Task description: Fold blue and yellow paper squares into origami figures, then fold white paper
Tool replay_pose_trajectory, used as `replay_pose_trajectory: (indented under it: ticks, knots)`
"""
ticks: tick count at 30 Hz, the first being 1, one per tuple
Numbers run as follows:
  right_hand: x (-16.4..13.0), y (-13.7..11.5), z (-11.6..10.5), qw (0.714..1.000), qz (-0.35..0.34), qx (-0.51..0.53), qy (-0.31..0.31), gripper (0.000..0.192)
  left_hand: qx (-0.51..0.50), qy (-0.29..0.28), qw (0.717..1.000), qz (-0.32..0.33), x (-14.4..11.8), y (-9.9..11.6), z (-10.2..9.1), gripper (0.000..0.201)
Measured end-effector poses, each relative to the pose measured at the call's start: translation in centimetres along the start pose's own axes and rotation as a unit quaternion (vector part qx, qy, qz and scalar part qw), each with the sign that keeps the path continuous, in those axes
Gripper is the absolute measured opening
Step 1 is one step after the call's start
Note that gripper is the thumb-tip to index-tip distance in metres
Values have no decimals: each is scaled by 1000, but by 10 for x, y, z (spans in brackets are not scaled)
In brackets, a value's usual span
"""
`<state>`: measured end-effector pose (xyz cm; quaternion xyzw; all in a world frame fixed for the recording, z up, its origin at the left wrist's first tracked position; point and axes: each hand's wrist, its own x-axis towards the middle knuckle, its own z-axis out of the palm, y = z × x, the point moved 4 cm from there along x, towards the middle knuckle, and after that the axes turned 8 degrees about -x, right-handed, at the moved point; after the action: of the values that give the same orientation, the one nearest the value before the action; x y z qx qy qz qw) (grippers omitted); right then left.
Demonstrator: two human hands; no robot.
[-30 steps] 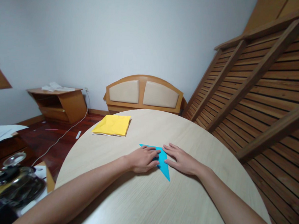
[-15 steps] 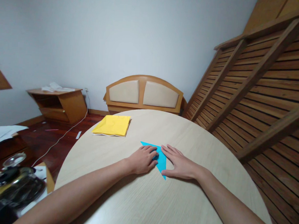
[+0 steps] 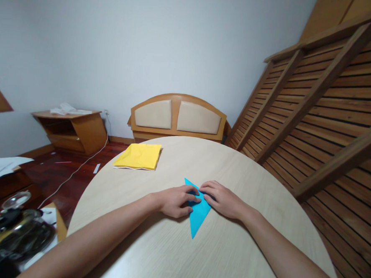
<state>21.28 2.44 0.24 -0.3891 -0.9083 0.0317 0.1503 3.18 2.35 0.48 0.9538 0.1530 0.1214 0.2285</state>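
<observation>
A blue paper folded into a long triangle (image 3: 199, 215) lies on the round light-wood table (image 3: 216, 250), its sharp tip pointing toward me. My left hand (image 3: 177, 201) rests on the paper's left side with curled fingers pinching its edge. My right hand (image 3: 224, 199) meets it from the right, fingertips bent onto the paper's upper part. Both hands cover the far end of the triangle.
A yellow paper stack (image 3: 139, 156) lies at the table's far left edge. Behind the table stands a padded wooden headboard (image 3: 178, 116); slatted wooden panels (image 3: 325, 110) lean at the right. A low wooden stand (image 3: 73, 128) and a glass kettle (image 3: 17, 225) are at the left.
The blue triangle has turned, so its tip now points nearer to me. Both hands went from lying flat on it to curled, fingertips gripping its upper part.
</observation>
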Motion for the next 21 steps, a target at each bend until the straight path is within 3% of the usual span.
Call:
replay_pose_trajectory:
  ticks: [12,21]
  knots:
    - [-4,14,17,995,58,-15,-81,52,-54,-43,996,62,4,27,7,48]
    - [-5,17,16,995,64,-17,-70,51,6,-46,997,59,3,21,8,48]
